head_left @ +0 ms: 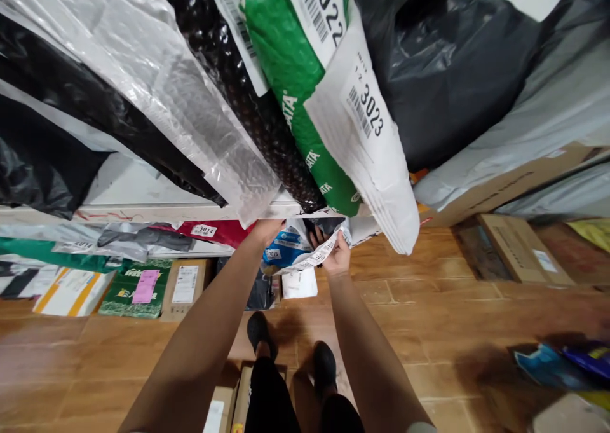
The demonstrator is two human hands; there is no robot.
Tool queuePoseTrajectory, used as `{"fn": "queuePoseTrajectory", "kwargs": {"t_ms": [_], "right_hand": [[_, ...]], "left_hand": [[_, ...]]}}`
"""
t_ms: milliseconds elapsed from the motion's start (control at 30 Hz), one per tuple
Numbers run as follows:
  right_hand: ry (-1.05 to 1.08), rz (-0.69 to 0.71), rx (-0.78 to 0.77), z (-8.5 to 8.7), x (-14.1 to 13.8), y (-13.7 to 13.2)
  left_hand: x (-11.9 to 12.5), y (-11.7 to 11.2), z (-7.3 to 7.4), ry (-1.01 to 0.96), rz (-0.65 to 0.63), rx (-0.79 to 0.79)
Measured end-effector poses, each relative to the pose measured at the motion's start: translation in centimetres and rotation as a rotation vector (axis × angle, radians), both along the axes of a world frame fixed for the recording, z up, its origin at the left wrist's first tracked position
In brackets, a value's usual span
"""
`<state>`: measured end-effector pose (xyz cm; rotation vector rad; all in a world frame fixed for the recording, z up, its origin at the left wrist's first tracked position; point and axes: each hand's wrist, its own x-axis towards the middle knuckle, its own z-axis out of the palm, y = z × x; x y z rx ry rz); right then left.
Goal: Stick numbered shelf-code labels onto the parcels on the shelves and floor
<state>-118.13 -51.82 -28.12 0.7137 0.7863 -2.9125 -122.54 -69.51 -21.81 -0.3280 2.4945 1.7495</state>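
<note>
A blue and white plastic mailer (296, 257) marked 3016 lies between my hands, just below the front edge of the upper shelf. My right hand (337, 255) is closed on the mailer's white printed edge, thumb on the near side and fingers behind it. At the mailer's upper left, my left hand (267, 231) reaches in against it; the shelf edge and the mailer hide its fingertips. Left of that hand is a red parcel (216, 231) labelled 3014.
Overhead, the shelf edge (143, 213) carries a green parcel (286, 70), a white parcel (369, 128) marked 3023 and black bags. Cartons (185, 287) line the lower left. More boxes (524, 248) stand on the wooden floor (419, 306) at right. A carton (222, 407) lies beside my feet.
</note>
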Motion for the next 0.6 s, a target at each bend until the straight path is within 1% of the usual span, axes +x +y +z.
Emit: {"fn": "queuePoseTrajectory", "kwargs": {"t_ms": [67, 167, 200, 233, 300, 367, 433, 467, 533, 600], "right_hand": [[0.001, 0.05, 0.041, -0.4, 0.6, 0.3], [-0.022, 0.161, 0.12, -1.0, 1.9, 0.5], [-0.024, 0.195, 0.138, -1.1, 2.4, 0.5], [-0.021, 0.224, 0.147, -1.2, 3.0, 0.4], [-0.008, 0.297, 0.176, -1.2, 4.0, 0.0], [0.006, 0.387, 0.209, -1.1, 4.9, -0.8], [0.019, 0.464, 0.241, -0.9, 5.6, -1.9], [0.023, 0.49, 0.256, -0.9, 5.8, -2.6], [0.027, 0.52, 0.278, -0.8, 5.9, -4.3], [0.018, 0.539, 0.285, -0.8, 5.5, -6.1]], "left_hand": [[1.8, -0.2, 0.3, 0.005, 0.024, -0.113], [5.9, -1.5, -0.1, 0.051, 0.056, -0.369], [7.3, -2.1, -0.4, 0.07, -0.027, -0.583], [8.6, -2.7, -0.9, 0.088, -0.102, -0.747], [10.3, -3.6, -2.0, 0.176, -0.282, -0.953], [10.7, -4.3, -3.1, 0.272, -0.508, -1.017], [10.1, -4.6, -4.1, 0.286, -0.682, -1.022], [9.6, -4.6, -4.5, 0.266, -0.727, -1.023], [8.7, -4.5, -5.2, 0.225, -0.747, -0.993], [7.9, -4.5, -5.8, 0.22, -0.772, -0.922]]}}
